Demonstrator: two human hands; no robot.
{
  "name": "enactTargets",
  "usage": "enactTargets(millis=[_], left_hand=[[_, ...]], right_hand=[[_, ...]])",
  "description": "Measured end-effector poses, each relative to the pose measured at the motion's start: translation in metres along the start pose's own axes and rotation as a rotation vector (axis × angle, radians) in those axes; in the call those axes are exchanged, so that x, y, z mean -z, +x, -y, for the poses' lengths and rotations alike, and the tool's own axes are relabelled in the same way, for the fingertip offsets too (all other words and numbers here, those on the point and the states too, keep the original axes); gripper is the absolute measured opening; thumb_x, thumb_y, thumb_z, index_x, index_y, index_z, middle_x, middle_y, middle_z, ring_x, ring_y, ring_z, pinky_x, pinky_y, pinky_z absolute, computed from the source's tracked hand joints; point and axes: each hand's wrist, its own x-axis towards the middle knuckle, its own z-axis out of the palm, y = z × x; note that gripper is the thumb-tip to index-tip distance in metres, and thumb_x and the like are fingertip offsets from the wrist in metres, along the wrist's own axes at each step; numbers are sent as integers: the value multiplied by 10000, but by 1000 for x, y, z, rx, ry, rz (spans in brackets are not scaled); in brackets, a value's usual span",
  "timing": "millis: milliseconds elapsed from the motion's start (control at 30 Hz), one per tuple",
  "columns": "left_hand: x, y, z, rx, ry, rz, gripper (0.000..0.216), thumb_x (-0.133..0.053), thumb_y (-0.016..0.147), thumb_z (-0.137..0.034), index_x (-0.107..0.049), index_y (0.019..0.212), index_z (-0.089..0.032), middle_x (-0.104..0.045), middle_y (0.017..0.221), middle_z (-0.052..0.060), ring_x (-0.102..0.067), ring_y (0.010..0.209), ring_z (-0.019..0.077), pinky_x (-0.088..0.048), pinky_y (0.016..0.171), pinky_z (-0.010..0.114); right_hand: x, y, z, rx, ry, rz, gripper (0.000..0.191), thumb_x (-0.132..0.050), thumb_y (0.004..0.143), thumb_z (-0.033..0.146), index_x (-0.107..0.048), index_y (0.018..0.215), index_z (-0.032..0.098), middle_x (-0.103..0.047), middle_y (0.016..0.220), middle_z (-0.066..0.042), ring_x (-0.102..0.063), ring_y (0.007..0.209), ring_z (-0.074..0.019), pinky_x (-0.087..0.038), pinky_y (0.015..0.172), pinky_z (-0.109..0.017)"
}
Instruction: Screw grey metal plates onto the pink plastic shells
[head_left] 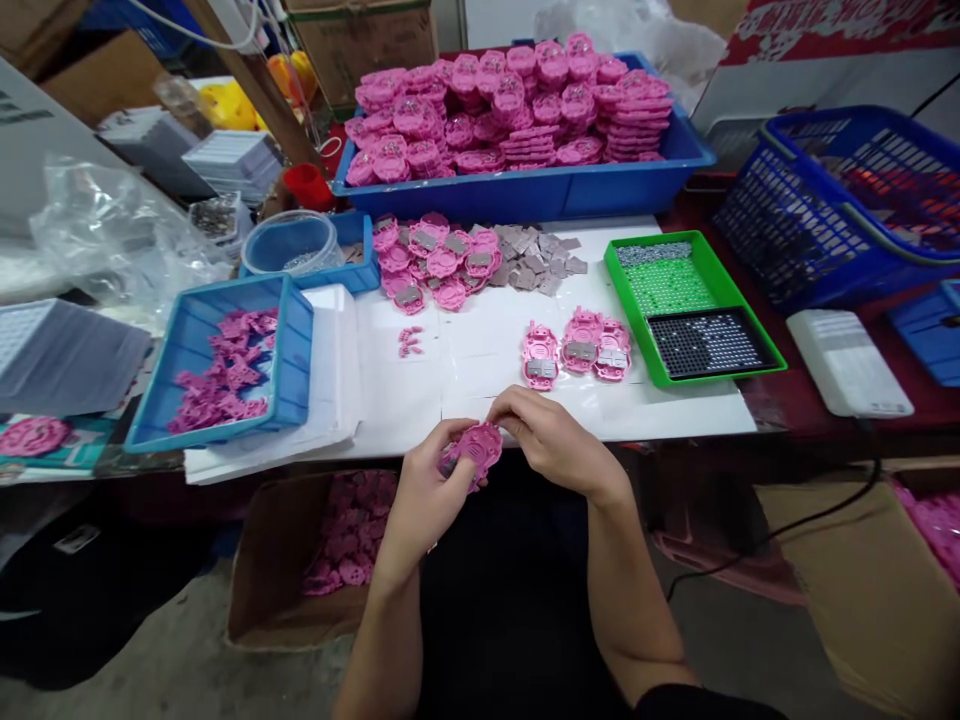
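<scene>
My left hand (439, 478) is closed around a pink plastic housing (482, 448), its thumb lying across the face near a grey metal plate. At the housing's upper right edge, the fingers of my right hand (536, 432) are pinched together; whatever they hold there is too small to make out. Just beyond my hands, pink housings with metal plates (540, 358) lie on the white work surface (480, 385). A few tiny pink parts (410, 341) sit to the left of these. Farther back is a heap of pink housings (439, 255) beside loose grey metal plates (536, 258).
A blue bin (525, 195) piled with pink housings stands at the back. On the right are a green tray (701, 375) with a black screw grid (709, 342), a blue basket (795, 210) and a white box (847, 360). A blue tray (296, 350) of pink parts sits left.
</scene>
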Motion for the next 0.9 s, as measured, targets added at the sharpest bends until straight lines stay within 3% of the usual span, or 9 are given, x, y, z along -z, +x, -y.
enactTargets(millis=[267,467,900], left_hand=[[5,0,-8,-31,94,19,281,-557,868,-195,-672,1124,-203,-747,954,7,-704,705,148,-582,649,244],[8,1,-7,-108,189,-14,151,-617,948,-327,-691,1014,-213,-765,967,15,-716,909,177,-537,827,263],[17,-5,-2,-250,290,-49,126,-680,928,-342,-713,932,-220,-758,839,-13,-696,748,146,-513,721,233]], right_hand=[[-4,-1,3,17,-32,43,204,-433,984,42,-571,1028,187,-611,1030,-43,-578,948,-136,-457,852,-263],[-3,-2,13,-41,-58,109,152,-451,1000,83,-548,1043,192,-625,1035,-39,-588,962,-141,-450,857,-261],[-6,-4,33,-30,-124,152,147,-450,990,61,-529,1006,184,-611,1012,-47,-567,924,-154,-443,825,-277]])
